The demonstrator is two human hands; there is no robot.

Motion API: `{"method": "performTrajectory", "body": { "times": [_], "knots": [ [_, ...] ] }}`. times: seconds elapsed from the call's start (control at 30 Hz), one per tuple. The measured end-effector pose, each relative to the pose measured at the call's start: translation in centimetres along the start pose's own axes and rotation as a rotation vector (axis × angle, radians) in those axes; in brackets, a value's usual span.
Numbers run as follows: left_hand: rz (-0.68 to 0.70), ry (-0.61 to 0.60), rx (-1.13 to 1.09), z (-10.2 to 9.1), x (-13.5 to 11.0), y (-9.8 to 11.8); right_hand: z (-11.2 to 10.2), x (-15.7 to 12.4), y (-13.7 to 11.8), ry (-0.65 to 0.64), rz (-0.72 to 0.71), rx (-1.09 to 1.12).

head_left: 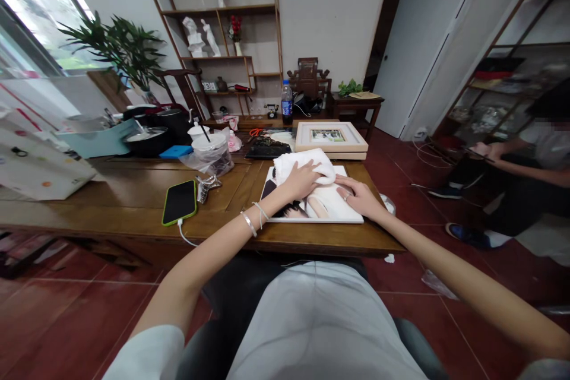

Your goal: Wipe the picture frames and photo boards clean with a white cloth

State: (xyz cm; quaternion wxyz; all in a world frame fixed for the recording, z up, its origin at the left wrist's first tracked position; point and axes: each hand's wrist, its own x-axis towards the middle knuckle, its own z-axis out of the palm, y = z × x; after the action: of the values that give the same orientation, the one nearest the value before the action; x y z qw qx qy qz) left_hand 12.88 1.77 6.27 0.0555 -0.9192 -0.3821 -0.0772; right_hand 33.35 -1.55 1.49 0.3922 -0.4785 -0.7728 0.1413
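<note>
A flat white-edged rectangular panel with a printed picture (342,212) lies on the brown wooden table (133,184), its near edge just inside the table's front edge. To its right only a narrow strip of tabletop runs before the table ends; to its left, a wider stretch of wood reaches the black-screened phone in a green case (179,202). Behind it, close to its far edge, sits the pale rectangular frame (332,138).

The left hand (303,180) lies spread, palm down, on the folded white cloth (303,158) over the panel's far part; whether it grips the cloth I cannot tell. The right hand (358,197), fingers extended, rests on the panel's right side, grasping nothing visible.

Farther left, the white cup (208,142) with a dark straw stands in a clear plastic bag (214,164). The round black bowl (149,147) holds something whitish; the pale-blue bin (95,145) holds items too indistinct to name. The clear blue-capped bottle (287,107) contains dark liquid.
</note>
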Motion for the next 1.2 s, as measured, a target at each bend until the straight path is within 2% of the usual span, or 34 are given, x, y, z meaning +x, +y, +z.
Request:
{"method": "performTrajectory", "body": {
  "times": [0.13,0.33,0.43,0.5,0.57,0.83,0.93,1.03,1.2],
  "knots": [
    [0.06,-0.036,0.021,-0.9,-1.9,2.4,-0.2,0.1,-0.4,-0.014,-0.031,0.049],
    [0.156,-0.041,0.038,-2.6,-7.5,8.9,-0.6,-0.1,-0.2,-0.033,-0.028,0.116],
    [0.188,-0.07,0.01,-3.3,-9.7,10.8,-0.5,-0.1,0.2,-0.035,-0.009,0.119],
    [0.156,-0.077,-0.013,-3.5,-10.2,10.6,-0.3,0.0,0.4,-0.027,-0.009,0.104],
    [0.09,-0.076,-0.025,-3.4,-9.9,9.4,-0.1,0.0,0.5,-0.017,-0.012,0.083],
    [-0.226,-0.045,0.003,-1.3,-6.5,-0.2,0.2,-0.1,0.2,0.008,0.019,0.059],
    [-0.31,-0.014,0.06,-0.6,-6.3,-1.7,0.2,-0.1,0.1,0.014,0.017,0.073],
    [-0.272,-0.007,0.094,-0.3,-6.4,-0.5,0.2,-0.1,0.0,0.012,0.019,0.068],
    [-0.148,0.029,0.092,-0.7,-7.0,5.8,-0.1,-0.1,-0.1,-0.009,0.013,0.06]
  ]
}}
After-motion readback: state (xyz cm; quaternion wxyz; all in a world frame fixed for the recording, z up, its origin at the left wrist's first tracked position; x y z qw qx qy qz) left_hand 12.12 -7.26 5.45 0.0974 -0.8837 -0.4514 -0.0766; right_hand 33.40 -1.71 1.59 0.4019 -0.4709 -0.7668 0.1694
